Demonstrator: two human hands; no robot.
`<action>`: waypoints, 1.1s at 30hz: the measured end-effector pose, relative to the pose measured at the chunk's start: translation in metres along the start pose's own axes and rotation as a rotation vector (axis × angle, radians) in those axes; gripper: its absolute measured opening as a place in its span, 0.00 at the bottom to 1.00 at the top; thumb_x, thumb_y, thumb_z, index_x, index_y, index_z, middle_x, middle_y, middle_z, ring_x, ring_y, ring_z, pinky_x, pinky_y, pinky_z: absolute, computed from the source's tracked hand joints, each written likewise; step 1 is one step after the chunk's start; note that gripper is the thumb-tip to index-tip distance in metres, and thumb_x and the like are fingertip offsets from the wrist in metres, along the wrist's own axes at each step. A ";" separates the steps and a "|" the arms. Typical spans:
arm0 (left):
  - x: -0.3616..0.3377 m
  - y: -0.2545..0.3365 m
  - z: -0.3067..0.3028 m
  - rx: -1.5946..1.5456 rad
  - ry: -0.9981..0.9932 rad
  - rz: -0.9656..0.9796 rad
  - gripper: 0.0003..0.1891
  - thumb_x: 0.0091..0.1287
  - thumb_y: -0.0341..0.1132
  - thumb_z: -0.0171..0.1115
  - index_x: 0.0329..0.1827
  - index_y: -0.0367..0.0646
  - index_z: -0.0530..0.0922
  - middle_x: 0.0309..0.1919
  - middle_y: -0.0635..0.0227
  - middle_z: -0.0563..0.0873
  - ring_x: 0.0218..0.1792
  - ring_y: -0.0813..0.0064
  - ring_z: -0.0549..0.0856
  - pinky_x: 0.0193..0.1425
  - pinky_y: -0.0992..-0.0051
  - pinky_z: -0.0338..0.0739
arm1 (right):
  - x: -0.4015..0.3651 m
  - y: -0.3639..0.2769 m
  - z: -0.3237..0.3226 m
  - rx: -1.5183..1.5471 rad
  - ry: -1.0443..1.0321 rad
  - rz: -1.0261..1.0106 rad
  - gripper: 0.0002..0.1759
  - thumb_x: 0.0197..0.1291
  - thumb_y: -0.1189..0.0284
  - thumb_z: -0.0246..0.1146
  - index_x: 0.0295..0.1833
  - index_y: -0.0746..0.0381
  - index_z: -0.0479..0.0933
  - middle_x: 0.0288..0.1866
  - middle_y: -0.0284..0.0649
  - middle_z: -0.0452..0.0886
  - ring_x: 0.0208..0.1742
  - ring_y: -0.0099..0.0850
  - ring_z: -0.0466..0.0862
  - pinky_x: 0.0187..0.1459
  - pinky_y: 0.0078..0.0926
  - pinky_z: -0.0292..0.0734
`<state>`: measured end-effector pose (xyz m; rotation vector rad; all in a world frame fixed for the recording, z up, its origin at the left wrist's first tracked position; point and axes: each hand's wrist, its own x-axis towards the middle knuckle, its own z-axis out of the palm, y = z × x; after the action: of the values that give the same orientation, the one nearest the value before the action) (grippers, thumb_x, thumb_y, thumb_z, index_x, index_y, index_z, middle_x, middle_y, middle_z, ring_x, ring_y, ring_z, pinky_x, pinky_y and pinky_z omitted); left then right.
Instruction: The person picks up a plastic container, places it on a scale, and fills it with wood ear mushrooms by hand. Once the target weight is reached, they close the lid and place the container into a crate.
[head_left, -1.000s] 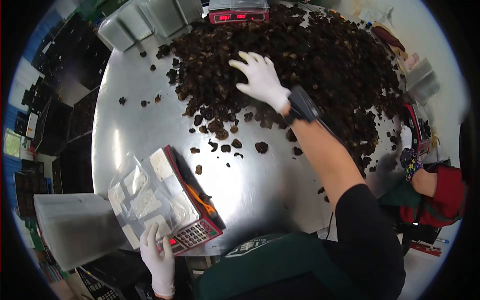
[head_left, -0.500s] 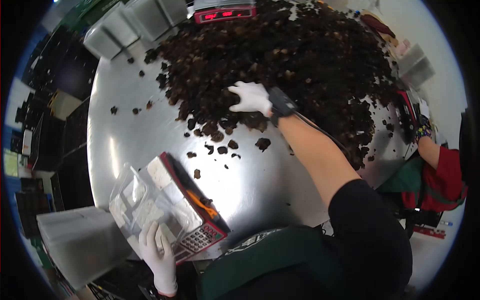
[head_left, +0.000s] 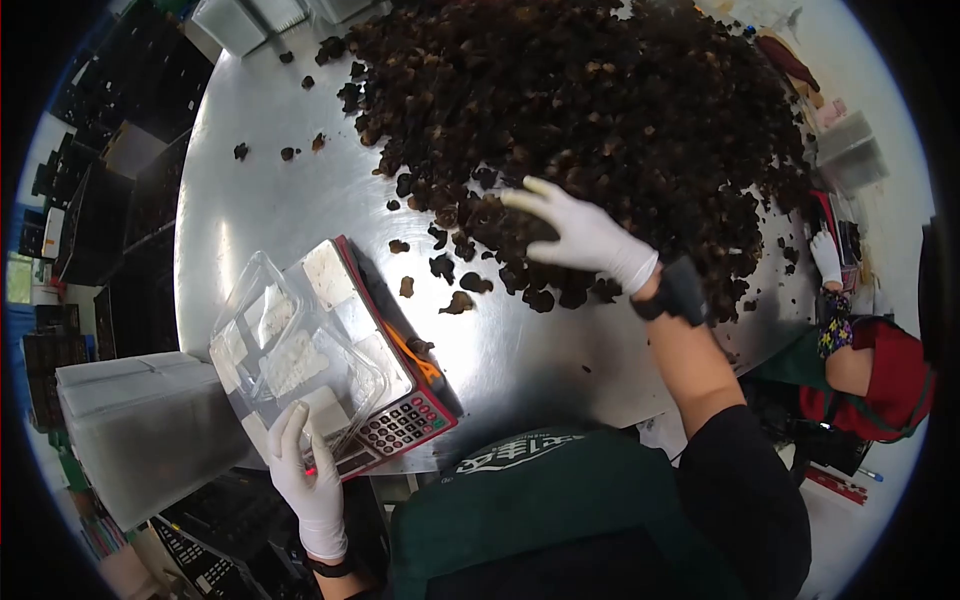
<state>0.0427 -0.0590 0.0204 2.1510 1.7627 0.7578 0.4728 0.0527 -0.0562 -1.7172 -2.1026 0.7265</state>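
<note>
My right hand (head_left: 590, 235), in a white glove, hovers at the near edge of a big heap of dark brown, crinkled pieces that look like wood ear mushrooms (head_left: 560, 100). Its thumb and fingers are spread, and nothing shows between them. At the lower left, my gloved left hand (head_left: 308, 490) grips the near edge of a clear plastic container (head_left: 355, 375). This hinged-looking container lies tilted across a red-and-white digital scale (head_left: 400, 425). White patches show through its clear walls. Part of the scale's display is hidden by my left hand.
The heap lies on a round metal table (head_left: 290, 215), with loose pieces scattered around. Stacked clear containers (head_left: 140, 430) stand left of the scale. An orange-handled tool (head_left: 412, 355) lies along the scale. At the right, a co-worker's gloved hand (head_left: 826, 258) is beside another red scale.
My right hand has moved right and towards me from the heap, its fingers now spread. My left hand stays at the container's edge. The camera view has shifted, dropping the far scale's display.
</note>
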 end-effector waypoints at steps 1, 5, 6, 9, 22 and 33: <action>0.000 -0.003 -0.001 0.001 0.015 0.006 0.18 0.66 0.17 0.62 0.59 0.37 0.81 0.56 0.55 0.84 0.56 0.56 0.84 0.61 0.66 0.78 | 0.013 -0.002 -0.013 0.060 0.045 -0.011 0.36 0.56 0.65 0.67 0.74 0.46 0.71 0.71 0.49 0.74 0.64 0.48 0.80 0.64 0.38 0.78; 0.004 -0.005 -0.002 0.034 0.012 -0.011 0.19 0.66 0.17 0.61 0.59 0.37 0.81 0.56 0.54 0.84 0.56 0.55 0.84 0.62 0.65 0.77 | 0.097 0.040 -0.015 -0.289 0.316 -0.092 0.27 0.59 0.63 0.66 0.67 0.49 0.78 0.59 0.40 0.82 0.59 0.43 0.81 0.60 0.40 0.79; 0.007 -0.004 -0.002 0.038 0.006 -0.012 0.19 0.65 0.17 0.61 0.59 0.37 0.81 0.56 0.54 0.84 0.56 0.55 0.84 0.62 0.64 0.77 | 0.119 0.045 -0.013 -0.337 0.255 -0.045 0.31 0.58 0.63 0.67 0.70 0.47 0.76 0.66 0.40 0.79 0.63 0.46 0.79 0.62 0.44 0.78; 0.011 -0.003 -0.001 0.045 0.003 -0.009 0.19 0.65 0.17 0.61 0.59 0.37 0.80 0.56 0.54 0.84 0.56 0.55 0.84 0.62 0.64 0.77 | 0.174 0.059 0.026 -0.281 0.153 0.072 0.44 0.51 0.50 0.71 0.76 0.40 0.68 0.79 0.48 0.66 0.73 0.52 0.72 0.66 0.50 0.76; 0.010 -0.002 0.005 0.022 0.003 -0.027 0.18 0.66 0.19 0.63 0.59 0.37 0.81 0.56 0.55 0.84 0.56 0.56 0.84 0.62 0.65 0.77 | 0.026 -0.002 0.025 -0.418 -0.054 -0.171 0.44 0.51 0.50 0.72 0.76 0.40 0.69 0.77 0.55 0.66 0.79 0.53 0.62 0.74 0.65 0.56; 0.010 0.012 0.012 0.105 -0.219 0.050 0.20 0.66 0.23 0.64 0.62 0.40 0.79 0.59 0.56 0.82 0.60 0.53 0.81 0.66 0.62 0.74 | -0.091 -0.022 0.066 -0.280 0.046 -0.038 0.42 0.50 0.52 0.73 0.74 0.40 0.71 0.78 0.43 0.66 0.80 0.47 0.62 0.76 0.66 0.51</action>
<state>0.0608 -0.0509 0.0187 2.2553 1.6754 0.4299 0.4389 -0.0505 -0.0917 -1.8068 -2.2857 0.3907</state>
